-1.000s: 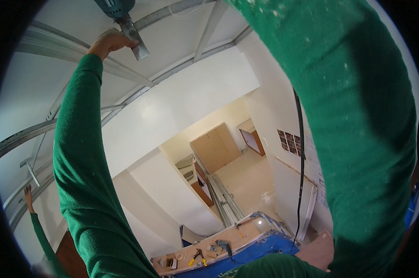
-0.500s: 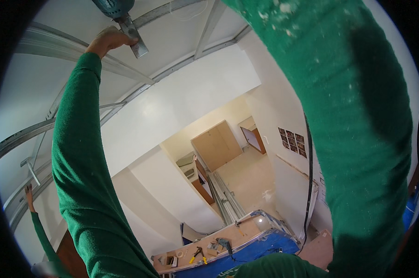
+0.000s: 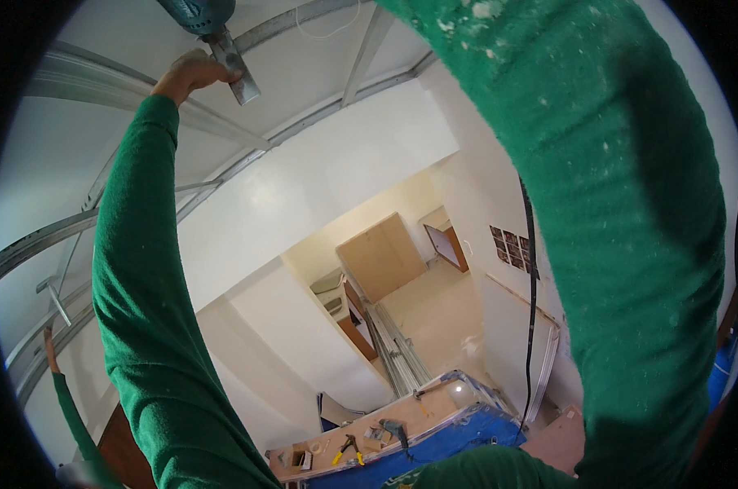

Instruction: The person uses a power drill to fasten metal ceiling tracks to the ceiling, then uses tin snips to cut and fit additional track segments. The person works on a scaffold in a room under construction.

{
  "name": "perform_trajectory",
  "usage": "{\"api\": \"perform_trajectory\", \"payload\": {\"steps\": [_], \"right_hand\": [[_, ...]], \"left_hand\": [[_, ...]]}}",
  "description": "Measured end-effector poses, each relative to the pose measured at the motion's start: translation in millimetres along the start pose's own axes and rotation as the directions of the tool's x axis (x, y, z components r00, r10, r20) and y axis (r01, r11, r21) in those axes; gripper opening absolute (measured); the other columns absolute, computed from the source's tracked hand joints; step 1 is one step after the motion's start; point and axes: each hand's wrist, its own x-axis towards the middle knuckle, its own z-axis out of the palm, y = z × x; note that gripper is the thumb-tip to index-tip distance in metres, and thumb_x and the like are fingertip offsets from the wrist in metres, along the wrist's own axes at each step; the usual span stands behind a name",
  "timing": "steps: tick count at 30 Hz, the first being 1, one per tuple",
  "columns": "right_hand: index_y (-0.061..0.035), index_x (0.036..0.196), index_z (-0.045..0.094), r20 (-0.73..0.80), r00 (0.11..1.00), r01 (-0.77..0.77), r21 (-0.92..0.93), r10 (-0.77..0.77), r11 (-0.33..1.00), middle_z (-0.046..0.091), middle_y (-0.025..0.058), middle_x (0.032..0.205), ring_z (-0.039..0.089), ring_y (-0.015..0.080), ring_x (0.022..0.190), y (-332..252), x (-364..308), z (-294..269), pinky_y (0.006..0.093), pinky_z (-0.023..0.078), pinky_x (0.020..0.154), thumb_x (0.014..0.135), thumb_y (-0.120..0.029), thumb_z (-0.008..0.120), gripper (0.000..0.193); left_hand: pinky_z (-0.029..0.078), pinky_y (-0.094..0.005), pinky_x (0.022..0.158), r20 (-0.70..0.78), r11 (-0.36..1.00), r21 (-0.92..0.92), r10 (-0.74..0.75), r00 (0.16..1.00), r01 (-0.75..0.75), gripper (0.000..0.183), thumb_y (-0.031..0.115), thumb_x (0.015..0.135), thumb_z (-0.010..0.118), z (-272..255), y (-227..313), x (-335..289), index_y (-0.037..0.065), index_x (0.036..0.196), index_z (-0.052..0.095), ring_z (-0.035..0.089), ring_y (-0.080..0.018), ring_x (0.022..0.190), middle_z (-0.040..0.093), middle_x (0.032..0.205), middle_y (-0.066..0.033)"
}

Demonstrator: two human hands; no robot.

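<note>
Overhead at the upper left, my left hand (image 3: 194, 75) is closed on a short flat metal bracket (image 3: 243, 84), its thumb pressed against the bracket near a ceiling channel. Directly above the bracket is a teal power drill (image 3: 199, 11), cut off by the top edge, with its front end at the bracket's upper end. My right arm (image 3: 605, 204), in a green sleeve with pale dust, rises past the top edge. The right hand is out of the picture, so its grip is hidden. A black power cable (image 3: 531, 301) hangs beside that arm.
Metal ceiling channels (image 3: 43, 237) cross overhead. Below stands a work platform (image 3: 344, 444) with yellow-handled snips (image 3: 349, 451) and another drill (image 3: 396, 432). Metal profiles (image 3: 399, 350) lie on the floor beyond. At lower left another person's hand (image 3: 49, 346) reaches up.
The black cable has swung left. The drill has shifted very slightly up and left, and my right arm a little left. My left hand stays on the bracket.
</note>
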Motion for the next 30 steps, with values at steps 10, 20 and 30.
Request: {"api": "perform_trajectory", "payload": {"steps": [10, 20, 30], "right_hand": [[-0.0099, 0.110, 0.080, -0.246, 0.910, 0.374, 0.134, -0.334, 0.918, 0.076, 0.0162, 0.110, 0.070, 0.0299, 0.101, 38.4, -48.7, 24.0, 0.0452, 0.053, 0.089, 0.083, -0.019, 0.074, 0.029], [-0.0084, 0.108, 0.080, -0.258, 0.916, 0.349, 0.139, -0.307, 0.927, 0.075, 0.0161, 0.107, 0.070, 0.0298, 0.097, 34.6, -52.8, 32.7, 0.0455, 0.053, 0.087, 0.083, -0.019, 0.074, 0.027], [-0.0068, 0.106, 0.080, -0.265, 0.921, 0.331, 0.141, -0.287, 0.933, 0.075, 0.0161, 0.103, 0.069, 0.0296, 0.093, 29.3, -52.9, 41.5, 0.0458, 0.053, 0.085, 0.084, -0.019, 0.074, 0.027]], "left_hand": [[0.049, -0.0394, 0.089, 0.013, 0.999, -0.024, 0.046, 0.999, -0.046, 0.066, 0.048, 0.069, 0.090, 1.8, -10.8, 7.3, -0.003, 0.108, 0.075, 0.066, -0.0285, 0.097, 0.070, 0.098, -0.0149], [0.049, -0.0363, 0.083, -0.035, 0.994, -0.020, 0.108, 0.994, -0.109, 0.061, 0.049, 0.072, 0.089, -1.4, -7.7, -6.8, -0.001, 0.105, 0.076, 0.065, -0.0242, 0.089, 0.069, 0.095, -0.0103], [0.047, -0.0392, 0.092, -0.041, 0.986, -0.089, 0.141, 0.989, -0.145, 0.063, 0.048, 0.072, 0.090, 2.7, -10.8, -8.3, -0.001, 0.109, 0.075, 0.065, -0.0277, 0.100, 0.070, 0.102, -0.0149]]}}
